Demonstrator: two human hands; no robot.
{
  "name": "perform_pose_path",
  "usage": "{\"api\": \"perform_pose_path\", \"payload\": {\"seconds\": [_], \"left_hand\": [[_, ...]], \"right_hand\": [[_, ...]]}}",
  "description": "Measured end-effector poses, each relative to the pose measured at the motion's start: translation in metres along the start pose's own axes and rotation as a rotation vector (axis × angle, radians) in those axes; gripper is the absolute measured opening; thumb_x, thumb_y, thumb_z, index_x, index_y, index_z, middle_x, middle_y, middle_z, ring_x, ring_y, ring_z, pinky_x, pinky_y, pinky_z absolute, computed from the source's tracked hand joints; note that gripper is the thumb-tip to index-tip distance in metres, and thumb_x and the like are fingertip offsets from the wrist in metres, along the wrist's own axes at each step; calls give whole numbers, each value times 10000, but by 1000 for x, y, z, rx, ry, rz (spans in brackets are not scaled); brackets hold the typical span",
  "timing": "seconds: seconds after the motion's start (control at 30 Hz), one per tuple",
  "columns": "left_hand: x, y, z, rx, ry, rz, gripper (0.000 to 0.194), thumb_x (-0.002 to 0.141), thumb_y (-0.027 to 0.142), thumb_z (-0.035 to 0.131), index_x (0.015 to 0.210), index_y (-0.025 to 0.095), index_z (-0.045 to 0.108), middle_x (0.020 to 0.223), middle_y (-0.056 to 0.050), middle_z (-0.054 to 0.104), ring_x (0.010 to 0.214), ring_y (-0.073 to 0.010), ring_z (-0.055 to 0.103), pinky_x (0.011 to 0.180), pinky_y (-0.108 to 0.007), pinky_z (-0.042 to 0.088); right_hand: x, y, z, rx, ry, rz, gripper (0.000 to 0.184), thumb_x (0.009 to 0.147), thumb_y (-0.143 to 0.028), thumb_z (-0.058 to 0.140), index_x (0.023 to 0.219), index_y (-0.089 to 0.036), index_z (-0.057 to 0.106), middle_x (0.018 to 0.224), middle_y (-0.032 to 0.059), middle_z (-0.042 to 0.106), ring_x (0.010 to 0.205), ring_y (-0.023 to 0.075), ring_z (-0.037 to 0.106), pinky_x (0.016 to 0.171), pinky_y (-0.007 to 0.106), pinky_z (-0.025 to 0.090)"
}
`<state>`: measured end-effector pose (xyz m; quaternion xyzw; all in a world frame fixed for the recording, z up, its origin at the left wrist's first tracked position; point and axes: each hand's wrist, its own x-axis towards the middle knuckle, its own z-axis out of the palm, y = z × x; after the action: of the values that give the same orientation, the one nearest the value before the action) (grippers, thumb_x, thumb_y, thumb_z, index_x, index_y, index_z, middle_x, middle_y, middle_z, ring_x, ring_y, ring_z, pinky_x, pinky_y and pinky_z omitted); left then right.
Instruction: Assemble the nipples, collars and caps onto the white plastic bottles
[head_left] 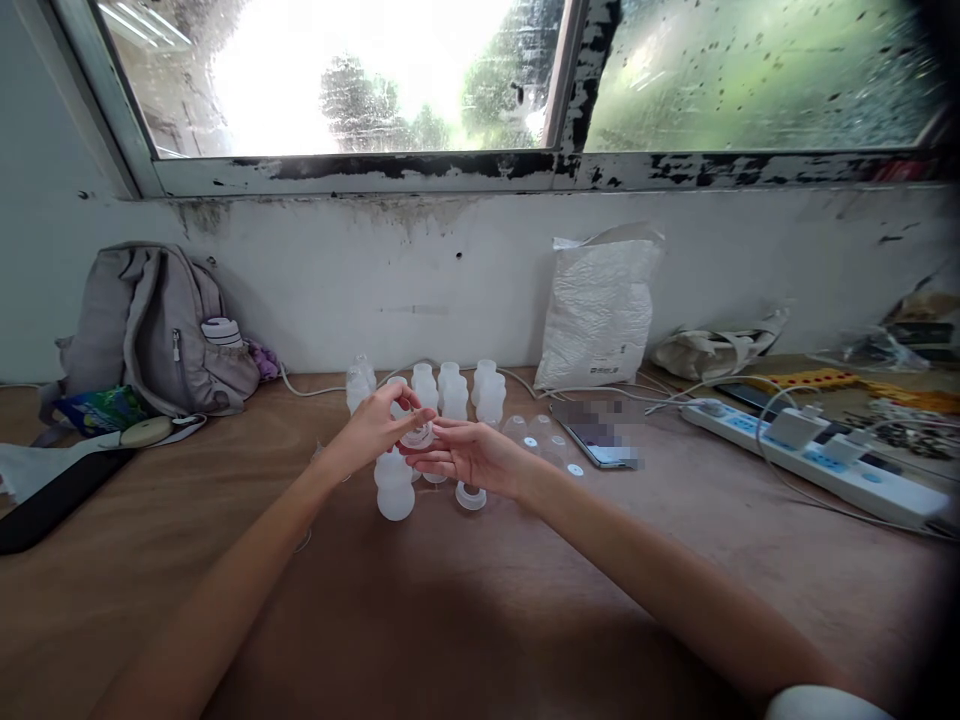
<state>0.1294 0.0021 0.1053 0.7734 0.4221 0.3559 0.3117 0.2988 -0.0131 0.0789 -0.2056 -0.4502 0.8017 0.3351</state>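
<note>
Between both hands, above the table, is a small clear ring-shaped bottle part (pixel 418 436). My left hand (pixel 379 420) pinches it from above with bent fingers. My right hand (pixel 476 457) holds its right side between thumb and fingers, palm turned partly up. Just below my hands stands a frosted white bottle (pixel 395 490) with a waisted body, its top partly hidden by my fingers. A whitish bottle ring (pixel 471 496) lies on the table under my right hand. Behind my hands stand several similar frosted bottles (pixel 453 393), some partly covered.
Clear domed caps (pixel 553 450) and a phone (pixel 596 435) lie to the right, near a power strip (pixel 817 455) with cables. A white plastic package (pixel 600 310) leans on the wall. At left are a grey backpack (pixel 150 330) and a black flat object (pixel 64 500).
</note>
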Motion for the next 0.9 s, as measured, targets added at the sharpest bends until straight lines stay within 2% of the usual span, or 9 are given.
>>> {"api": "perform_pose_path", "payload": {"seconds": [0.13, 0.3, 0.43, 0.5, 0.57, 0.7, 0.8, 0.9], "left_hand": [[-1, 2, -2, -68, -78, -37, 361, 714, 510, 501, 855, 177, 521, 874, -15, 523, 468, -55, 496, 396, -184, 398], [-2, 4, -5, -159, -126, -95, 370, 723, 501, 501, 886, 171, 537, 886, -26, 560, 507, -71, 548, 516, -229, 487], [-2, 4, -5, -263, -130, -152, 347, 723, 474, 518, 908, 181, 543, 952, -35, 566, 675, -120, 599, 657, -286, 520], [-2, 5, -5, -305, -126, -163, 328, 712, 445, 546, 902, 177, 549, 972, -45, 568, 774, -146, 596, 699, -299, 520], [-2, 5, -5, -326, -134, -172, 315, 701, 415, 569, 901, 172, 554, 978, -54, 575, 816, -159, 593, 725, -310, 517], [-2, 4, -5, -297, -170, -209, 339, 684, 392, 589, 941, 175, 548, 904, -53, 603, 738, -155, 613, 726, -335, 515], [-2, 3, -4, -259, -215, -231, 386, 671, 389, 598, 992, 187, 528, 816, -36, 619, 718, -161, 618, 712, -335, 511], [-3, 2, -3, -221, -246, -231, 394, 670, 387, 592, 1003, 189, 521, 812, -41, 625, 705, -167, 622, 681, -317, 505]], "right_hand": [[0, -3, 1, 61, 67, 25, 224, 838, -172, 435, 1049, -121, 493, 853, 89, 643, 824, 125, 635, 851, 237, 462], [-2, -7, 2, 39, 118, 35, 219, 839, -170, 425, 1037, -121, 505, 914, 106, 643, 809, 130, 637, 818, 243, 480], [-2, -9, -3, -14, 132, 52, 231, 840, -262, 433, 972, -111, 547, 876, 102, 652, 746, 148, 645, 761, 265, 508], [-2, -10, -6, -66, 151, 73, 288, 830, -340, 442, 917, -97, 570, 844, 106, 654, 696, 154, 646, 721, 267, 523], [-2, -12, -8, -146, 169, 49, 269, 806, -335, 489, 913, -103, 572, 845, 103, 654, 667, 149, 645, 690, 266, 532], [-4, -14, -6, -328, 267, -60, 230, 743, -203, 581, 960, -141, 532, 770, 65, 657, 604, 134, 640, 614, 253, 540], [-5, -15, -4, -457, 343, -106, 249, 731, -197, 592, 963, -154, 513, 674, 31, 642, 541, 130, 627, 560, 260, 542], [-4, -14, -6, -558, 338, -127, 251, 730, -216, 589, 965, -174, 510, 642, 8, 627, 533, 131, 623, 537, 265, 541]]}}
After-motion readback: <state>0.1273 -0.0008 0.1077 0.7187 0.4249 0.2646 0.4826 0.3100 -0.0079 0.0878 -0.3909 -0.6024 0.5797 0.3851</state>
